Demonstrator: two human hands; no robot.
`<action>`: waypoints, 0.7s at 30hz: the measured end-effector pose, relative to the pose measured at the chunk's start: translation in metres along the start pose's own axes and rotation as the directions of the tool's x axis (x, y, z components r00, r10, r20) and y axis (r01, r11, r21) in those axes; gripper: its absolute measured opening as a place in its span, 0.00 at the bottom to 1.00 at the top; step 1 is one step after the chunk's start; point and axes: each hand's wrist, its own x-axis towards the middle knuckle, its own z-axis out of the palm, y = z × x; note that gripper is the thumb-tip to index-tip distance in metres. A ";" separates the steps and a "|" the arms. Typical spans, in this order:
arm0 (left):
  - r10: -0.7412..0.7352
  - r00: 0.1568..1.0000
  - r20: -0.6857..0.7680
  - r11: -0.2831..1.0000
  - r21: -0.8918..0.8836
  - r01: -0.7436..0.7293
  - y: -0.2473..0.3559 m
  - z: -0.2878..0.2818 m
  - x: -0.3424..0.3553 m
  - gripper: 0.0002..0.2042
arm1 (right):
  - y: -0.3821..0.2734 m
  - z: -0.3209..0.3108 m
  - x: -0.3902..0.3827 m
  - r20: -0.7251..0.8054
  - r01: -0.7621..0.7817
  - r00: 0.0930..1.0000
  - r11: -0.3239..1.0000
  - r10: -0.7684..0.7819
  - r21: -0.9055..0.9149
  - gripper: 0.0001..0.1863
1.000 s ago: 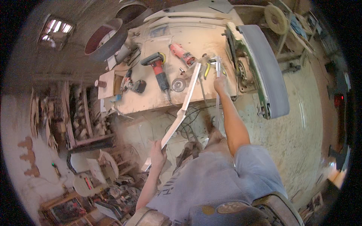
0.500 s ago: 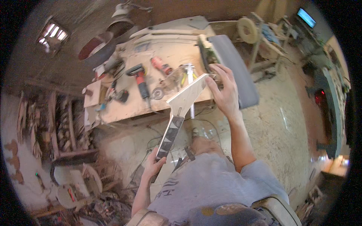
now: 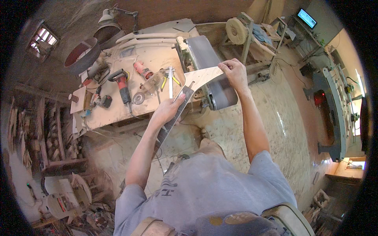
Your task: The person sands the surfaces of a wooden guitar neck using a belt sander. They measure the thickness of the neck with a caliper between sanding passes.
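I hold a guitar neck with a pale wooden headstock (image 3: 201,76) and a dark inlaid fretboard (image 3: 177,112). My left hand (image 3: 165,112) is closed round the neck below the headstock, thumb on the fretboard. My right hand (image 3: 234,74) pinches the headstock's tip. The headstock overlaps the grey belt sander (image 3: 202,53) in view; whether they touch I cannot tell. A silver caliper (image 3: 171,84) lies on the workbench (image 3: 130,67), beside yellow-handled pliers (image 3: 164,82).
The bench carries an angle grinder (image 3: 123,86), a red power tool (image 3: 142,69), a drill (image 3: 103,100) and a lamp (image 3: 105,17). A wooden stand (image 3: 245,47) with a round pad is behind the sander; a machine (image 3: 334,114) stands far right, wood offcuts (image 3: 47,137) left.
My right hand has let go of the caliper and taken the headstock. My left hand has moved up the neck, which is turned and raised toward the sander. The view has swung rightward.
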 end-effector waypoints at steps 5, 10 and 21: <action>-0.050 0.998 -0.036 0.999 0.015 0.050 0.006 0.007 0.051 0.36 | 0.047 0.010 0.032 0.100 -0.008 0.995 0.999 0.004 0.041 0.14; -0.140 0.990 -0.028 0.990 -0.030 0.140 0.020 0.016 0.066 0.34 | 0.074 0.017 0.050 0.130 0.064 0.988 0.990 -0.080 0.128 0.13; -0.190 0.982 0.011 0.931 -0.314 0.183 0.031 0.032 0.103 0.35 | 0.087 0.021 0.071 0.168 0.098 0.977 0.979 -0.128 0.178 0.14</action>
